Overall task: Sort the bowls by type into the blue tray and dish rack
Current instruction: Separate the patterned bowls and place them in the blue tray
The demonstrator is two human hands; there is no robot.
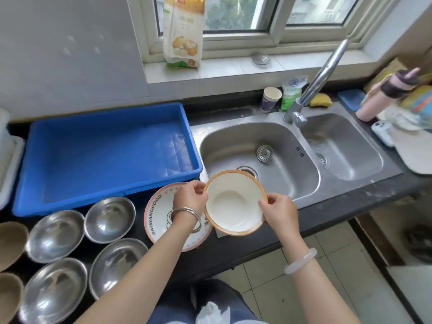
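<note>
Counter (350, 202): bowl (233, 202) in right hand (279, 211)

The blue tray (100, 157) lies open from above, free to reach into. Four steel bowls (109, 218) and a printed bowl (159, 213) crowd the counter just before it (set close together). The left hand (190, 197) and right hand (278, 211) hold a white bowl (233, 202) over the near corner of the sink (292, 174); the tap (327, 66) slants up behind.

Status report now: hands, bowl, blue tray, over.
Left hand and right hand both pinch the orange-rimmed bowl by its rim. Blue tray holds no bowls yet. Printed bowl lies under left forearm.
</note>
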